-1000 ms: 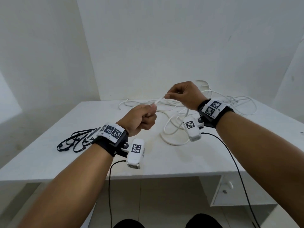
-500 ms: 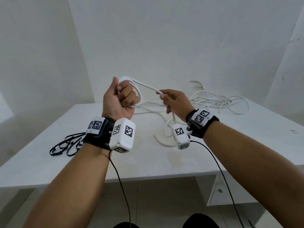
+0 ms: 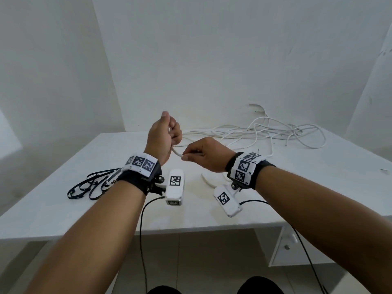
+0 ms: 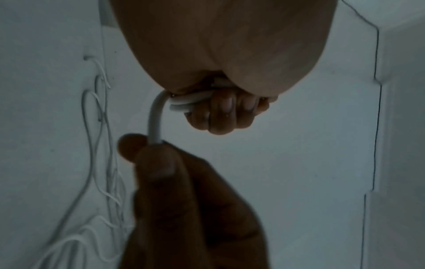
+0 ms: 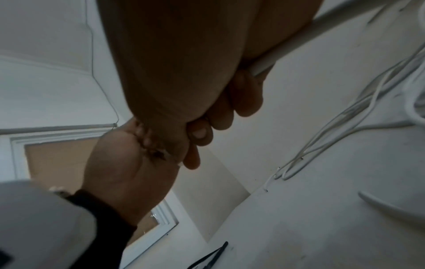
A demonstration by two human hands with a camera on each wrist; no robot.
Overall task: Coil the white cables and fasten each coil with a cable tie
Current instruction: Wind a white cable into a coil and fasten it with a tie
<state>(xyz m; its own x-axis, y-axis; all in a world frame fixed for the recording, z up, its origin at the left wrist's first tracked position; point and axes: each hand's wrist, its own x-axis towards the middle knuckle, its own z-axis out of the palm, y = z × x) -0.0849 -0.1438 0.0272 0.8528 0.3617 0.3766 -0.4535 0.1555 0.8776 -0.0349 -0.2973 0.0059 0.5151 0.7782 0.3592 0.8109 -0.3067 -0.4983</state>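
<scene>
Left hand [image 3: 164,134] fists the first loops of white cable [image 4: 156,116] above the table [image 3: 63,200] while right hand [image 3: 203,154] pinches it at four o'clock — light, springy stuff, best taken near the coil.

I see both forearms bare, without sleeves. Each wrist wears a black strap [image 3: 137,181] with a white band of black square-pattern markers [image 3: 244,166]. Below each hangs a white camera box [image 3: 175,186] with one marker and a thin black cable [image 3: 142,230].
</scene>
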